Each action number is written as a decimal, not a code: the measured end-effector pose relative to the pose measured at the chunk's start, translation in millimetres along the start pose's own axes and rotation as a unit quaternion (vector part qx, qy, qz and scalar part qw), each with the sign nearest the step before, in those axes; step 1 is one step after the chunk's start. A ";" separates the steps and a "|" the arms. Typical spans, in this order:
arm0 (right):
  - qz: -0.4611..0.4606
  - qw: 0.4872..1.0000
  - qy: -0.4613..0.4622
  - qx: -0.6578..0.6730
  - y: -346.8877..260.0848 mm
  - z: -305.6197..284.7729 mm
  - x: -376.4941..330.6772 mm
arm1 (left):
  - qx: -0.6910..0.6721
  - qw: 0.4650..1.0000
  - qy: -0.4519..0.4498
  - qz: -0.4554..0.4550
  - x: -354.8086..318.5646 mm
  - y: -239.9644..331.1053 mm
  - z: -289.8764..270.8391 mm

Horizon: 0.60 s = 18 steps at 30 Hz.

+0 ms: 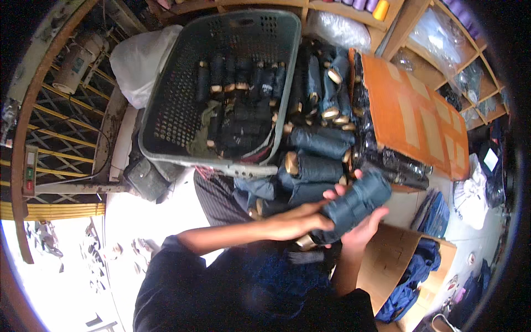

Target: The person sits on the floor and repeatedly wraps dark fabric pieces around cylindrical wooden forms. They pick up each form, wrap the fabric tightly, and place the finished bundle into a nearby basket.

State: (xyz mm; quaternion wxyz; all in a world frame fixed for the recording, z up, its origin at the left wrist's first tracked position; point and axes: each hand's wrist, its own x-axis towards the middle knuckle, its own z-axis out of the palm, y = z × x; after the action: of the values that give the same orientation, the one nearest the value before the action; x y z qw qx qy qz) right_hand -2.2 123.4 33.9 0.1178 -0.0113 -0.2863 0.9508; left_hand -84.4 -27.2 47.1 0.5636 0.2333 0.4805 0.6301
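Observation:
A thick roll of dark blue cloth point(357, 205) lies slantwise between my hands, in front of my body. My left hand point(304, 220) is closed around its lower left part, with the arm reaching in from the left. From the right, my right hand point(362, 231) cups its side, thumb raised beside the upper end. A small tan piece point(304, 241) shows at the roll's lower end; I cannot make out what it is. Similar dark rolls point(318, 166) with tan pieces lie stacked just beyond my hands.
A dark green perforated plastic basket point(221, 162) holds several such rolls. An orange-brown carton point(409, 110) stands beyond, on the right. Nearer, an open cardboard box point(387, 260) contains blue cloth point(415, 282). Shelves point(470, 61) with thread spools line the back; a metal lattice gate point(66, 133) stands left.

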 end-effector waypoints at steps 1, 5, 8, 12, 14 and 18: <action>0.000 1.000 0.031 0.002 -1.8 -12.2 -13.3 | 0.159 0.987 -0.019 0.031 1.8 -10.3 8.4; -0.004 0.976 0.215 -0.029 -12.2 -37.1 -61.6 | 0.481 0.821 0.039 0.304 18.5 -58.7 -2.0; 0.020 0.957 0.289 -0.021 -21.6 -66.7 -95.8 | 0.710 0.654 0.149 0.215 18.8 -72.8 -32.2; 0.067 0.951 0.302 -0.029 -26.1 -76.8 -117.5 | 0.717 0.666 0.152 0.137 29.3 -79.1 -40.7; 0.118 0.938 0.323 -0.036 -25.0 -74.0 -125.1 | 0.709 0.672 0.162 0.140 33.4 -94.1 -51.1; 0.214 0.946 0.245 -0.020 -11.7 -76.8 -136.7 | 0.532 0.841 0.097 0.002 30.8 -72.6 -47.6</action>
State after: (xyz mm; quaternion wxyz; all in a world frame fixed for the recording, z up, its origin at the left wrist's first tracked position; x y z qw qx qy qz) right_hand 140.1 142.9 -30.2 -0.0219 -0.3070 -0.2583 0.9157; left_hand -96.8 -21.8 -44.0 0.3024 0.4356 0.7936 0.2983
